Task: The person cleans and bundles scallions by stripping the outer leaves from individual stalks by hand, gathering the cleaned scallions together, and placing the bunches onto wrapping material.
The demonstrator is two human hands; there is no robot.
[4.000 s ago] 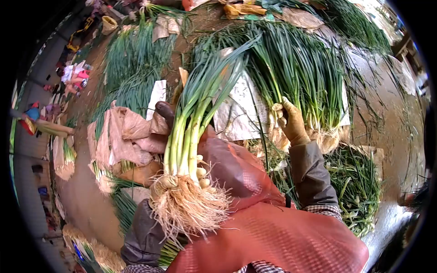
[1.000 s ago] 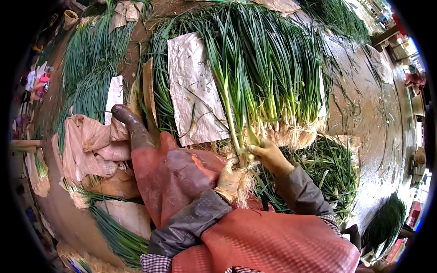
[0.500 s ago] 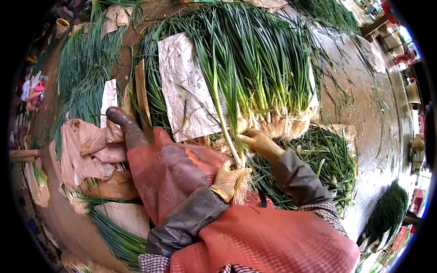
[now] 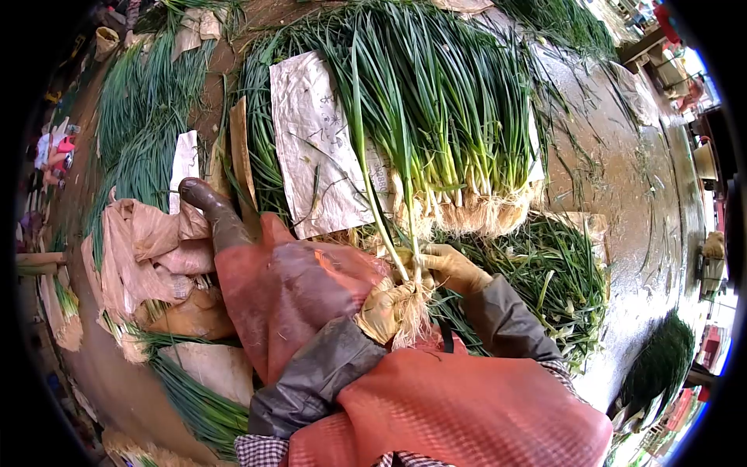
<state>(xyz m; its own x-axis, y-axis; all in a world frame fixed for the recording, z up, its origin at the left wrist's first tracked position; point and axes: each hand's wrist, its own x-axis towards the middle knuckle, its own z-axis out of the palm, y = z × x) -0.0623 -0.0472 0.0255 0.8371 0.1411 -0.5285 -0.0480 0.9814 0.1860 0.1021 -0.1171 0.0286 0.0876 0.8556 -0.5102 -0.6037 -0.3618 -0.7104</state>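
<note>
My left hand (image 4: 379, 310), in a yellowish glove, is closed round the root end of a few green onions (image 4: 380, 222) above my lap. Their pale roots (image 4: 412, 317) hang out past the fingers. The long green leaves reach away over a white printed sack (image 4: 307, 148). My right hand (image 4: 455, 269), gloved as well, has its fingers curled against the pale lower stalk just above the left hand. Beyond both hands lies a wide row of green onions (image 4: 459, 117), roots toward me.
A heap of loose trimmed leaves (image 4: 545, 272) lies to my right. Wet floor (image 4: 622, 194) stretches farther right. More green onions (image 4: 148, 117) lie at the left, near a crumpled pinkish sack (image 4: 148, 241) and my boot (image 4: 214, 206). A red apron (image 4: 467, 405) covers my lap.
My right hand has moved down the stalks toward the roots and now sits close beside my left hand. The left hand stays on the root end, and the stalks have swung slightly.
</note>
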